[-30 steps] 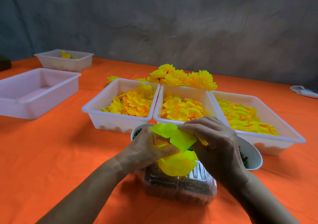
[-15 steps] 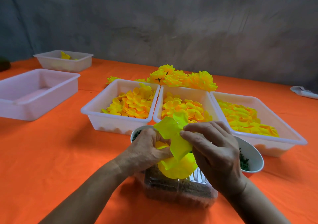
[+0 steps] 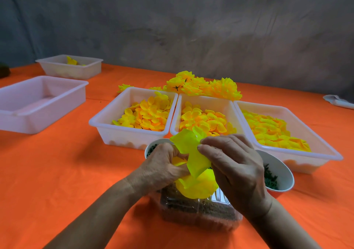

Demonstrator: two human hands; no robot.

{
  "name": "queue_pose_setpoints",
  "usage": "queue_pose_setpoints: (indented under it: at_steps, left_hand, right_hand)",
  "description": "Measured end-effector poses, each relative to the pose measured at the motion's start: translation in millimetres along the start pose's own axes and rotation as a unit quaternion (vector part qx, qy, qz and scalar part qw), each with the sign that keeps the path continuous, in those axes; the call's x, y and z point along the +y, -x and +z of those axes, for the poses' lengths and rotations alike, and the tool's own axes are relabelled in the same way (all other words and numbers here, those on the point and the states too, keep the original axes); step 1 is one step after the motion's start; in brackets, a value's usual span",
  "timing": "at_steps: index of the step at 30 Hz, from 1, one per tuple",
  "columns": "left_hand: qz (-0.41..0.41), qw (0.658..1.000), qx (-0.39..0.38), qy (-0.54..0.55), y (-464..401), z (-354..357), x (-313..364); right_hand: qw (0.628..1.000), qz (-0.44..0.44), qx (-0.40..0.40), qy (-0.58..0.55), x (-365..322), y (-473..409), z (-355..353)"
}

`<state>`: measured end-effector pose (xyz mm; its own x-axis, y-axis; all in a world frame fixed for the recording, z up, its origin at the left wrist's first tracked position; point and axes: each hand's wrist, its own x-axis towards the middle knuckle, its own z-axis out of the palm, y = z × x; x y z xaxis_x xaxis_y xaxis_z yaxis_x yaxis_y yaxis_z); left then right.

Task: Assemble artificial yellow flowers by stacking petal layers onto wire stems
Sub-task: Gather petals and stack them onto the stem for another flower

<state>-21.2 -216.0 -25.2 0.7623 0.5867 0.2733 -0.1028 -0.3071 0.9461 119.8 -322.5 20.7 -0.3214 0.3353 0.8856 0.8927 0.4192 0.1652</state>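
**Hazard: petal layer slipping or creasing during stacking**

Nearest the viewer, at 6 o'clock, a clear ribbed plastic box of dark brown material (image 3: 197,208) sits on the orange-covered table (image 3: 57,181). Directly above it, both hands work one flower. The left hand (image 3: 162,169) has its grip clenched around the underside of the bright yellow fabric petal layers (image 3: 195,164). The right hand (image 3: 235,170) pinches the same petals from the 3 o'clock side. The wire stem is hidden inside the hands; its position cannot be confirmed.

Probable faults:
- The thin fabric is already folded. Excess pinch force may crease it permanently.
- If the stem misses the centre hole, the layer will likely sit skewed.
- A loosened grip could drop the part-built flower onto the box.

Behind the hands, two white bowls of dark green pieces (image 3: 275,174) stand close; a wrist could tip one.

Further out, toward 12 o'clock, three white plastic trays of loose yellow-orange petals (image 3: 132,133) stand side by side, with a heap of finished yellow flowers (image 3: 203,86) beyond.
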Motion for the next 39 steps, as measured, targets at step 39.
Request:
queue_pose_setpoints:
  at_steps: [39]
  left_hand:
    - [-0.007, 0.996, 0.047, -0.078, 4.0, 3.1, 11.0]
  right_hand:
    - [0.994, 0.104, 0.009, -0.038, -3.8, 2.6, 0.8]
